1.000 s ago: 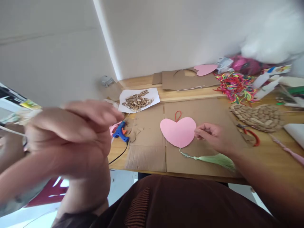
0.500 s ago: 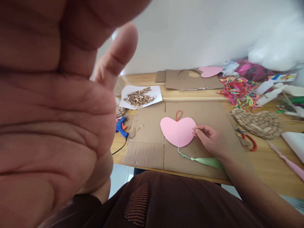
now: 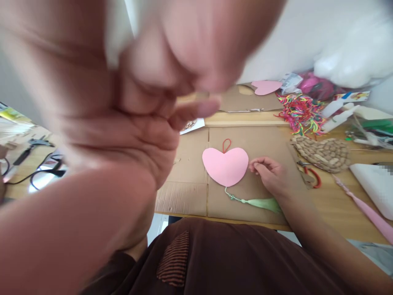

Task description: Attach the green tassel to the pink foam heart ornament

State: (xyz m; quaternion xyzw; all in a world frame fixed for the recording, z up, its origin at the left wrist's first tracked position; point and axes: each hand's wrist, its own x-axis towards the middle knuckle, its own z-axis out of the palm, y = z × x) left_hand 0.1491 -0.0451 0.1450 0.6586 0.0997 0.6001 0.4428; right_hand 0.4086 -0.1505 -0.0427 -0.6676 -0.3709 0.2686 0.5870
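My left hand [image 3: 132, 135] fills the left half of the view, very close to the camera and blurred. Its palm faces me, its bent fingers stand apart, and the fingertips run out of the frame; I see nothing held. My right hand [image 3: 270, 174] rests on the cardboard [image 3: 245, 137], thumb and forefinger pinched together with nothing visible between them. Just left of its fingertips, slightly apart, lies a pink paper heart [image 3: 225, 166]. A red cord loop [image 3: 226, 145] sticks out at the heart's top notch. From its lower point hangs a green tassel [image 3: 260, 203].
At the right lie a heart woven of tan pieces [image 3: 322, 153], red-handled pliers [image 3: 313, 177], a pink tassel [image 3: 365, 207] and tangled coloured cords [image 3: 301, 112]. Another pink heart [image 3: 266, 87] is at the back. A hammer [image 3: 30, 149] and black cables lie far left.
My left hand has shifted right and its fingers have bent, covering the blue glue gun and most of the paper with brown pieces. My right hand has let go of the heart's edge.
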